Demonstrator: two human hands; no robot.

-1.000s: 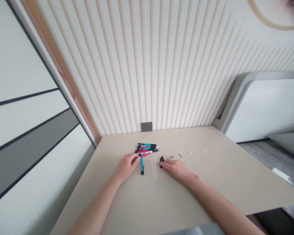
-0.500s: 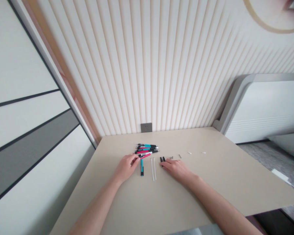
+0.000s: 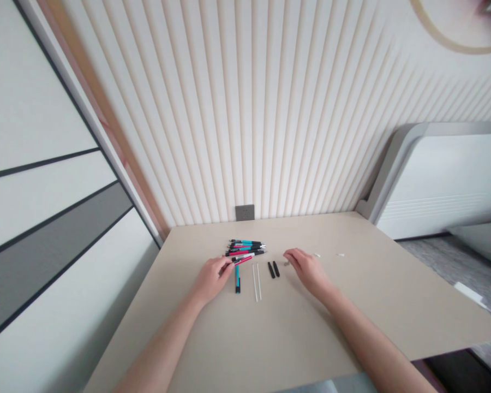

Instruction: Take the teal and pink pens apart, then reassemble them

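Note:
My left hand (image 3: 213, 279) is closed round the near end of a red pen barrel (image 3: 243, 261), just below a pile of pens (image 3: 245, 247) in red, teal, white and black. Beside its fingertips a teal pen barrel (image 3: 238, 279) with a black end lies upright in view. Two thin white refills (image 3: 257, 283) lie parallel to the right of it. Further right are two black grips (image 3: 274, 269), side by side. My right hand (image 3: 306, 268) hovers with fingers pressed together by small metal pieces (image 3: 287, 263); what they hold, if anything, is hidden.
Small white bits (image 3: 341, 255) lie on the beige table (image 3: 237, 344) to the right. A dark wall socket (image 3: 245, 212) is on the ribbed wall behind. A white headboard (image 3: 442, 180) stands at the right, a cabinet (image 3: 45, 218) at the left.
My right hand has lifted off the two black grips and moved right, to the small metal pieces. The grips now lie uncovered. My left hand has stayed in place.

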